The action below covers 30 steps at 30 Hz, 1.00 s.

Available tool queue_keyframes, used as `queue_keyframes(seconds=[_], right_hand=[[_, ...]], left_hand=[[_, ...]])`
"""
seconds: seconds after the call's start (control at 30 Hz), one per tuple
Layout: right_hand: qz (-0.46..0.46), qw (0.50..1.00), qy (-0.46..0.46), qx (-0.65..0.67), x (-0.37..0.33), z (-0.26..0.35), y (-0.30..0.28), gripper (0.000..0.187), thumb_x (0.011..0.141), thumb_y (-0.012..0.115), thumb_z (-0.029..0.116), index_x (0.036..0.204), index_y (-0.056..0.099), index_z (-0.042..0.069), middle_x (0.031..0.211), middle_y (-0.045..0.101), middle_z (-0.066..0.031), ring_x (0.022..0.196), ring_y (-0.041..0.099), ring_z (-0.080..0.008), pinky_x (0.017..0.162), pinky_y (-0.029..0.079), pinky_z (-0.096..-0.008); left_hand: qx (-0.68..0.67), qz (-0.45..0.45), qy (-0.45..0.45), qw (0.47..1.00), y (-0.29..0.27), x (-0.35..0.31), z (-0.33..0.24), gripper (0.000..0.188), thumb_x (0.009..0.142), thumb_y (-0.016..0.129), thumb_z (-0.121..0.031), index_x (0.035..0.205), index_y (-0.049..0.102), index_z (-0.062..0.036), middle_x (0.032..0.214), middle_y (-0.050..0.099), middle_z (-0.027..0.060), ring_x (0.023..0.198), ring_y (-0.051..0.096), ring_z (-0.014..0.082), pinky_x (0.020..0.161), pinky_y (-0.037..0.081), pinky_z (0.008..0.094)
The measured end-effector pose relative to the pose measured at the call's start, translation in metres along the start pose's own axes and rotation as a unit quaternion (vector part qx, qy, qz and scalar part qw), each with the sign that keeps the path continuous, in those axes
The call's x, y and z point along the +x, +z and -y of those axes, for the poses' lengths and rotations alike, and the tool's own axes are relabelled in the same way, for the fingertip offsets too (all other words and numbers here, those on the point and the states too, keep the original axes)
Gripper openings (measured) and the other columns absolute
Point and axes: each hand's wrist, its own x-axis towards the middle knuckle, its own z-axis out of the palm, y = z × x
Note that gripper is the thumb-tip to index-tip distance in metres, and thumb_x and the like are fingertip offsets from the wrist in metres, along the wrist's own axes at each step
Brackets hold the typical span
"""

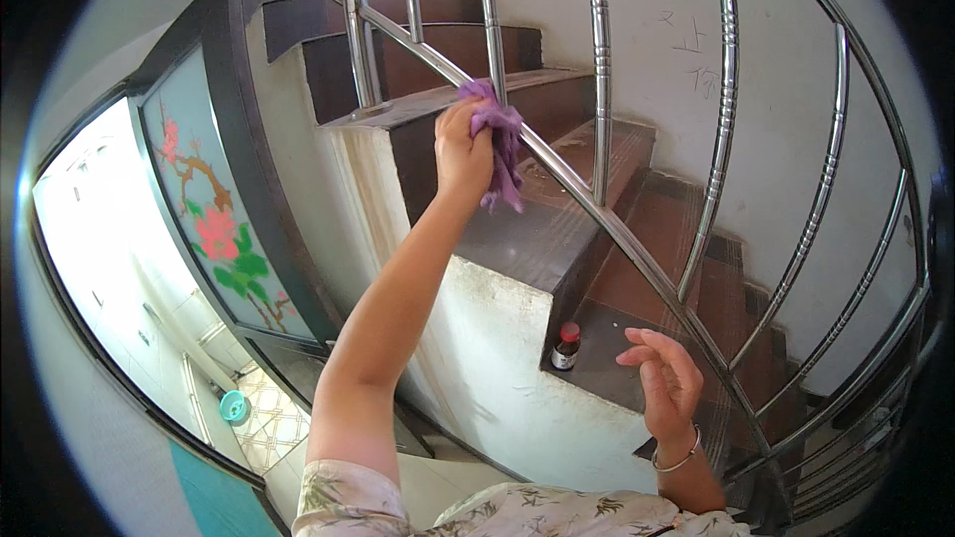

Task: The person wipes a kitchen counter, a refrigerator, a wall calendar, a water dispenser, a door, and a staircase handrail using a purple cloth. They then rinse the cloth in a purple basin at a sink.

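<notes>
My left hand (464,147) is closed round a purple cloth (503,139), pressing it against the sloping lower rail (567,176) of a shiny metal stair railing. Part of the cloth hangs down below the rail beside my wrist. My right hand (665,378) is raised over the lower steps with nothing in it, its fingers loosely curved and apart, a bangle (676,449) round the wrist. Left of that hand, a small dark bottle (566,346) with a red cap stands upright on a step, apart from my fingers.
Dark brown stairs (632,273) curve upward behind the railing's upright bars (600,70). A wall with scratched marks (667,109) rises beyond them. At left, a dark-framed door (214,209) with painted flowers stands open to a tiled room, where a turquoise basin (235,406) sits on the floor.
</notes>
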Motion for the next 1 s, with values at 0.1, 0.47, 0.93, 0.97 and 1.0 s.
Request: queue_keyframes(seconds=[0.1, 0.47, 0.93, 0.97, 1.0], right_hand=[[0.008, 1.0, -0.008, 0.014, 0.011, 0.0, 0.005, 0.03, 0.09, 0.047, -0.003, 0.119, 0.053, -0.006, 0.119, 0.059, -0.0199, 0.09, 0.064, -0.0188, 0.084, 0.05, -0.0307], [-0.011, 1.0, -0.026, 0.003, 0.01, 0.028, 0.018, 0.033, 0.085, 0.043, -0.008, 0.116, 0.056, -0.006, 0.114, 0.061, -0.0211, 0.088, 0.065, -0.0208, 0.082, 0.052, -0.0318], [0.081, 0.969, 0.105, 0.21, 0.032, -0.009, -0.012, 0.049, 0.092, 0.051, 0.0, 0.138, 0.036, -0.001, 0.139, 0.041, -0.0171, 0.109, 0.054, -0.0191, 0.089, 0.047, -0.0298], [0.08, 0.954, 0.12, 0.261, 0.038, -0.01, -0.005, 0.054, 0.092, 0.052, 0.0, 0.141, 0.031, 0.0, 0.141, 0.038, -0.0173, 0.11, 0.053, -0.019, 0.09, 0.047, -0.0296], [0.082, 0.939, 0.134, 0.307, 0.043, -0.007, -0.002, 0.059, 0.091, 0.053, 0.0, 0.144, 0.026, 0.001, 0.144, 0.034, -0.0175, 0.111, 0.052, -0.0189, 0.09, 0.047, -0.0295]], left_hand=[[-0.276, 0.113, -0.23, 0.926, -0.025, -0.013, -0.007, 0.022, 0.091, 0.049, -0.005, 0.108, 0.063, -0.002, 0.098, 0.063, 0.0028, 0.085, 0.058, 0.0102, 0.077, 0.047, 0.0253], [0.109, -0.023, 0.08, 0.991, 0.041, 0.043, -0.011, 0.058, 0.079, 0.05, 0.004, 0.136, 0.043, -0.0072, 0.138, 0.038, 0.0251, 0.122, 0.042, 0.0415, 0.106, 0.03, 0.047], [-0.541, 0.026, -0.253, 0.802, 0.003, -0.089, -0.073, 0.041, 0.096, 0.042, -0.015, 0.135, 0.044, -0.0054, 0.126, 0.053, 0.0091, 0.11, 0.055, 0.0196, 0.093, 0.046, 0.0338], [-0.54, 0.039, -0.231, 0.808, 0.002, -0.099, -0.077, 0.042, 0.096, 0.041, -0.018, 0.136, 0.042, -0.0042, 0.129, 0.052, 0.0097, 0.113, 0.053, 0.0206, 0.096, 0.044, 0.0351], [-0.543, 0.053, -0.206, 0.812, 0.001, -0.107, -0.083, 0.044, 0.097, 0.041, -0.021, 0.137, 0.04, -0.0031, 0.132, 0.05, 0.0104, 0.116, 0.052, 0.0216, 0.098, 0.043, 0.0365]])
